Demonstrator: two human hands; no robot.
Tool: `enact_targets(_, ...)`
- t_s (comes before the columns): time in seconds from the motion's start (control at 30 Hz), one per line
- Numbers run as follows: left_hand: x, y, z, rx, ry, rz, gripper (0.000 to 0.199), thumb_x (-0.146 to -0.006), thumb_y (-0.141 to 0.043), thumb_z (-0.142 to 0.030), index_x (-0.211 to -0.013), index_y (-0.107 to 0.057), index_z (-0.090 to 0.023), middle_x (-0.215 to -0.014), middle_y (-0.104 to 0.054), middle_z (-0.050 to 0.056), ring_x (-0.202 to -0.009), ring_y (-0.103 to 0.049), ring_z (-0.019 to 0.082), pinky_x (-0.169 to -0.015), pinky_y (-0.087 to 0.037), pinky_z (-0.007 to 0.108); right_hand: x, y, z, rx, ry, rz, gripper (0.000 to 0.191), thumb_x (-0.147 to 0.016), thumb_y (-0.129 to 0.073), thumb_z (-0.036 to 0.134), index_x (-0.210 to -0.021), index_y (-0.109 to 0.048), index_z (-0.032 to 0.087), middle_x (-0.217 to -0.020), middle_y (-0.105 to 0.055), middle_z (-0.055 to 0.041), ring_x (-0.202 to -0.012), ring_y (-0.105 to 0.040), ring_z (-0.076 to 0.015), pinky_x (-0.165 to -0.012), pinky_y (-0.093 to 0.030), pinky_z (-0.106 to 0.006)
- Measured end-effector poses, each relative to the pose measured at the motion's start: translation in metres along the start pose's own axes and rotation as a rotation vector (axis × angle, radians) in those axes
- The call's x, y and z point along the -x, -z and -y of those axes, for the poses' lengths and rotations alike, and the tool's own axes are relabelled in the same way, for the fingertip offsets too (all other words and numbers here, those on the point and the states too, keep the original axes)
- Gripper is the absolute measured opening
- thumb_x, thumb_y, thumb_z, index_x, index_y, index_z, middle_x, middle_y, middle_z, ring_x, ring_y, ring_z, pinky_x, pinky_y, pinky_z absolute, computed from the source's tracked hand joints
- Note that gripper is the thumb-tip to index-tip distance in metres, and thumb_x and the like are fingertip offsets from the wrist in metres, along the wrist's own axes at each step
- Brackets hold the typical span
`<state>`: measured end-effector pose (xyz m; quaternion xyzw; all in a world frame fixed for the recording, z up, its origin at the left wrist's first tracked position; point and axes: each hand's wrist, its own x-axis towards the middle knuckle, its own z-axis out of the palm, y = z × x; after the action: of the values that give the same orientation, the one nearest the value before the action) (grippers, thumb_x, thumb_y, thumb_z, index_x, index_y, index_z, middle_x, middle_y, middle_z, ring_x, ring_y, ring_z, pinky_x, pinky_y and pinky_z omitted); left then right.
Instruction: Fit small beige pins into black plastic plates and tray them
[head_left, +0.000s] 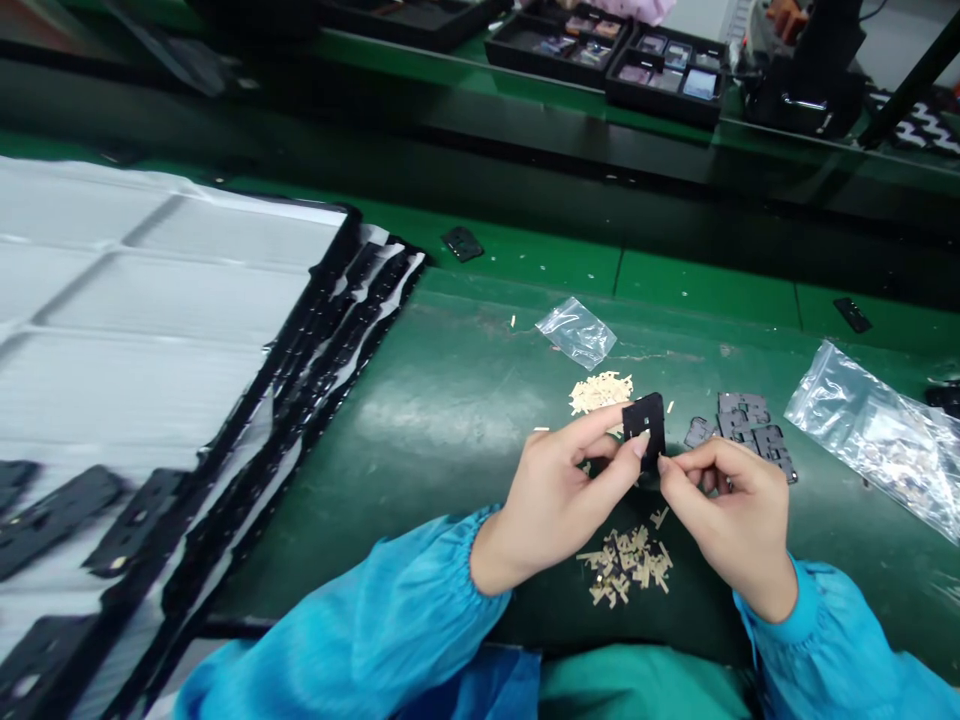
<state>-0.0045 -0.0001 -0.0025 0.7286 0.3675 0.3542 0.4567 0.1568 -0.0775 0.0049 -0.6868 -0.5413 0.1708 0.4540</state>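
Note:
My left hand holds a small thin black plate with small cut-outs upright between thumb and fingers. At the plate's lower right edge, my right hand is pinched, thumb against forefinger; what is between those fingertips is too small to make out. Behind the plate lies a heap of small cream-coloured pieces. Nearer my body is a second pile of cream strips mixed with dark bits. Several dark flat plates lie just beyond my right hand.
Stacked black trays with white lining fill the left, with black parts on top. A small clear zip bag lies beyond the heap, and a larger filled bag at right. Compartment trays stand on the back shelf.

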Motion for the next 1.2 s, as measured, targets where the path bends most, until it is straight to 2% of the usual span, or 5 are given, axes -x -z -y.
enact_targets(0.27, -0.001, 0.001, 0.002, 0.116, 0.092, 0.014, 0.023, -0.094, -0.066, -0.025, -0.113, -0.077, -0.019, -0.059, -0.071, -0.003, -0.052, -0.063, 0.012, -0.054, -0.052, 0.023, 0.0, 0.002, -0.004, -0.102, -0.201, 0.047, 0.018, -0.081, -0.075, 0.021, -0.063, -0.069, 0.021, -0.052, -0.054, 0.006, -0.049, -0.042, -0.0092, -0.046, -0.033, -0.024)
enact_targets(0.8, -0.001, 0.001, 0.002, 0.096, 0.05, 0.013, 0.024, -0.094, -0.065, -0.023, -0.114, -0.077, -0.018, -0.057, -0.07, -0.004, -0.049, -0.059, 0.012, -0.053, -0.05, 0.024, 0.001, 0.0, -0.005, -0.117, -0.253, 0.033, 0.016, -0.078, -0.075, 0.021, -0.063, -0.07, 0.02, -0.052, -0.052, 0.0054, -0.049, -0.04, -0.0086, -0.046, -0.031, -0.023)
enact_targets(1.03, -0.002, 0.002, -0.001, 0.097, 0.08, 0.036, 0.021, -0.095, -0.064, -0.023, -0.11, -0.077, -0.017, -0.055, -0.069, -0.004, -0.049, -0.059, 0.012, -0.053, -0.049, 0.024, -0.006, 0.006, -0.001, -0.256, -0.444, 0.169, 0.012, -0.075, -0.075, 0.028, -0.067, -0.074, 0.019, -0.055, -0.059, 0.0019, -0.049, -0.042, -0.0094, -0.045, -0.033, -0.023)
enact_targets(1.2, -0.002, 0.002, -0.001, 0.111, 0.096, 0.041, 0.026, -0.095, -0.065, -0.024, -0.117, -0.076, -0.017, -0.057, -0.071, -0.003, -0.051, -0.063, 0.013, -0.054, -0.052, 0.024, -0.009, 0.009, -0.001, -0.293, -0.483, 0.205, 0.008, -0.072, -0.072, 0.025, -0.068, -0.076, 0.019, -0.06, -0.065, -0.0004, -0.05, -0.046, -0.0103, -0.046, -0.035, -0.023)
